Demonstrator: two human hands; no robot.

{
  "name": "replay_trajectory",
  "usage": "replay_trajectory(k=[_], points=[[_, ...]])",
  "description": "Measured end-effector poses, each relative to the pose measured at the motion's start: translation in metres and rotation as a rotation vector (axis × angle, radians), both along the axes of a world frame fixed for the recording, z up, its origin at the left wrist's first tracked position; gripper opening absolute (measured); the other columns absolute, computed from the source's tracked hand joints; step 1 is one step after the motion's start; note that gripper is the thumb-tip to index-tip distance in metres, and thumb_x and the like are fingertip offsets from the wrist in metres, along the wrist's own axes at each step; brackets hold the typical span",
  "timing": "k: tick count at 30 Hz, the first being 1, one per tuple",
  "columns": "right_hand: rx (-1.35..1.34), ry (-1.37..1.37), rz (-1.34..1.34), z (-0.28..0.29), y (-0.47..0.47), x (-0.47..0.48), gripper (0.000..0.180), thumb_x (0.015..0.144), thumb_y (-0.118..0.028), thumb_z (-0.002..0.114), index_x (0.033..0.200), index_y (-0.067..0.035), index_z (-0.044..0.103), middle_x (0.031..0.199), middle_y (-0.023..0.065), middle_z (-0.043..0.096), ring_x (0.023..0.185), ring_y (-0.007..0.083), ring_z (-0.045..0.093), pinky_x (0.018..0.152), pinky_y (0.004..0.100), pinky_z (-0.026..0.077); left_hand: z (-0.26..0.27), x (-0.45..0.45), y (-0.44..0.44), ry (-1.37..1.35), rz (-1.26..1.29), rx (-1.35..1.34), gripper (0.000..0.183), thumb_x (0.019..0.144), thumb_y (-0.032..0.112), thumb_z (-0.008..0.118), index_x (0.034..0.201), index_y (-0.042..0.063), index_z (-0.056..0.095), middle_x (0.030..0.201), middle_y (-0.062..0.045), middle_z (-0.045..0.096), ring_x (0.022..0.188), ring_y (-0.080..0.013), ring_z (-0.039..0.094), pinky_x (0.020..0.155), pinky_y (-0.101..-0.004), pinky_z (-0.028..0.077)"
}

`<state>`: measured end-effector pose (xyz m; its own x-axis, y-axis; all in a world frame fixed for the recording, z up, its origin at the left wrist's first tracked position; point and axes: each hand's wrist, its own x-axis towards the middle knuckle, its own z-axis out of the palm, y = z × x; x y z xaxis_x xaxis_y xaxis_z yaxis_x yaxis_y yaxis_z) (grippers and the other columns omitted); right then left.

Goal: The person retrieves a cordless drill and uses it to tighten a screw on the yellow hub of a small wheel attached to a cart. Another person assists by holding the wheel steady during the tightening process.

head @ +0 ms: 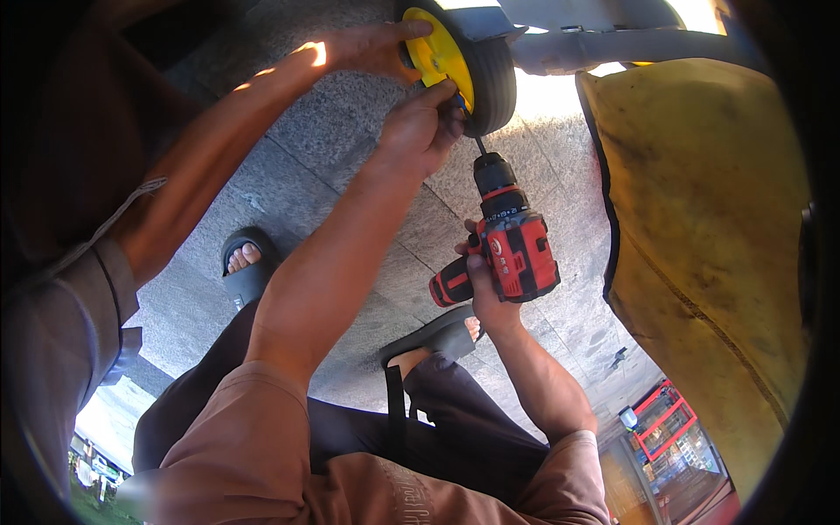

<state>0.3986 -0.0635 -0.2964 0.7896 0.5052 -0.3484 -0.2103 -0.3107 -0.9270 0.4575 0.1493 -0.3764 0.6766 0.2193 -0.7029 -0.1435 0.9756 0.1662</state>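
Observation:
My right hand grips a red and black cordless drill by its handle. From the drill's black chuck a thin dark bit reaches to the lower edge of a wheel with a black ribbed tyre and a yellow hub. My left hand is closed at the hub's lower rim, around a small blue piece mostly hidden by the fingers. Whether the bit touches a screw is hidden. Another person's hand rests on the hub from the upper left.
A large stained yellow fabric bag hangs at the right. Above the wheel is a grey frame. My sandalled feet stand on grey tiles. The other person's arm crosses the left side. A red rack stands at the lower right.

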Motion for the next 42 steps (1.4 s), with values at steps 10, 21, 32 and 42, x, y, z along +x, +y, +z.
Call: replay_trajectory(k=[10,21,32,42], points=[[-0.010,0.064,-0.035,0.007,0.006,-0.004,0.042,0.094,-0.014,0.060,0.133,-0.004,0.050,0.124,0.0127,0.063,0.096,0.0180,0.067,0.083,0.0358,0.056,-0.002,0.002,0.001,-0.008,0.020,-0.005,0.011,0.095,0.012,0.063,0.102,0.004,0.059,0.075,-0.003,0.061,0.057,-0.0110,0.060,0.049,-0.0215,0.052],[-0.025,0.041,-0.048,0.020,0.016,-0.002,0.042,0.093,-0.014,0.061,0.132,-0.004,0.051,0.123,0.0133,0.063,0.094,0.0175,0.067,0.082,0.0346,0.056,0.005,0.007,0.004,-0.002,0.033,-0.075,0.011,0.097,0.014,0.060,0.104,0.006,0.059,0.080,-0.003,0.063,0.065,-0.0100,0.059,0.053,-0.0230,0.049],[-0.156,-0.073,-0.004,0.042,0.022,0.005,0.041,0.092,-0.010,0.061,0.131,-0.003,0.052,0.119,0.0138,0.066,0.091,0.0173,0.069,0.079,0.0331,0.057,0.023,0.015,-0.001,0.165,0.094,-0.100,0.008,0.094,0.010,0.060,0.099,0.005,0.056,0.072,-0.003,0.056,0.053,-0.0126,0.053,0.046,-0.0227,0.045],[-0.172,-0.053,-0.086,0.048,0.024,0.011,0.035,0.090,-0.005,0.063,0.124,-0.001,0.057,0.111,0.0121,0.067,0.088,0.0182,0.069,0.076,0.0328,0.057,0.015,0.012,0.001,0.107,0.078,-0.107,0.010,0.095,0.011,0.061,0.100,0.004,0.057,0.076,-0.003,0.057,0.057,-0.0125,0.055,0.047,-0.0239,0.045]])
